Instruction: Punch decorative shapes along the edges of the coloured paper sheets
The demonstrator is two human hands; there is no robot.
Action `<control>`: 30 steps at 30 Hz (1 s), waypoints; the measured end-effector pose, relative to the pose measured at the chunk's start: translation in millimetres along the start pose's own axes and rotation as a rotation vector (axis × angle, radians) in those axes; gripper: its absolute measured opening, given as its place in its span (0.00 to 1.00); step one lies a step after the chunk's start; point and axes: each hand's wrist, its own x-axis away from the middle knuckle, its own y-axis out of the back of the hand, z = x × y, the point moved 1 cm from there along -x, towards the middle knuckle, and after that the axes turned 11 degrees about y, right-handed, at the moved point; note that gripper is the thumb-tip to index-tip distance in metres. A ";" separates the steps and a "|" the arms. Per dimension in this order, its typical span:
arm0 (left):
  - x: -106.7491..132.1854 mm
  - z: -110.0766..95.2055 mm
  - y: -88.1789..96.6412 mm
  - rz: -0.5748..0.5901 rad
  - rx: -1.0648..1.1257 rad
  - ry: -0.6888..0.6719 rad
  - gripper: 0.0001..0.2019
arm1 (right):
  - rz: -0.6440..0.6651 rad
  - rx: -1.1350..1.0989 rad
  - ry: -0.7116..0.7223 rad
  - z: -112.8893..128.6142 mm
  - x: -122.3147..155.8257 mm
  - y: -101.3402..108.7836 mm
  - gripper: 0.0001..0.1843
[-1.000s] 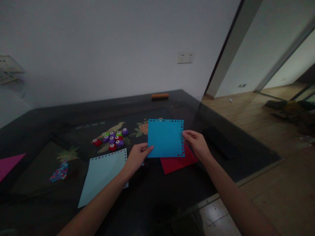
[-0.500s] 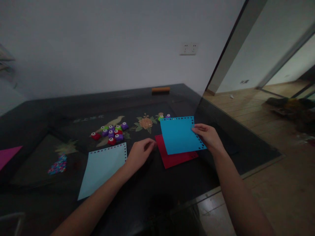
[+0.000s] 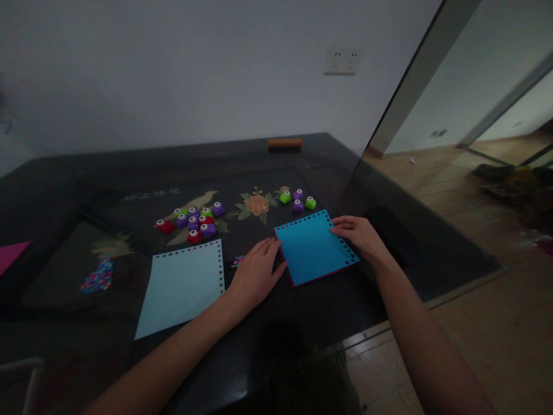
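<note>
A blue sheet of paper (image 3: pixel 317 248), punched with holes along its top and right edges, lies over a red sheet (image 3: pixel 298 283) that shows only as a thin rim. My right hand (image 3: pixel 358 233) pinches the blue sheet at its upper right edge. At the left edge of the stack, my left hand (image 3: pixel 259 268) touches the paper with fingers extended and thumb apart. A pale blue punched sheet (image 3: pixel 184 282) lies left of that hand. Tiny coloured paper bits (image 3: pixel 237 261) show beside my left fingers.
Several red, green and purple one-eyed punches (image 3: pixel 194 222) cluster behind the pale sheet. More punches (image 3: pixel 298 199) stand behind the blue sheet. A pile of colourful bits (image 3: pixel 99 276) lies left, near a magenta sheet (image 3: pixel 12 253). An orange-brown bar (image 3: pixel 285 143) rests at the table's back edge.
The blue sheet has come down and now covers nearly all of the red one. My left hand has moved slightly right, its fingers opening onto the left edge. The view has tilted down a little.
</note>
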 end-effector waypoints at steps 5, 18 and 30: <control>1.3 -0.2 -7.4 0.002 -0.066 -0.023 0.26 | 0.007 0.021 0.016 -1.8 -0.8 -2.0 0.16; 1.9 1.4 -10.3 0.000 -0.098 -0.051 0.28 | 0.034 0.109 0.075 -2.9 -1.0 -2.9 0.16; 1.6 0.8 -8.4 0.009 -0.079 -0.051 0.25 | -0.038 0.092 0.126 -2.6 -2.0 6.1 0.15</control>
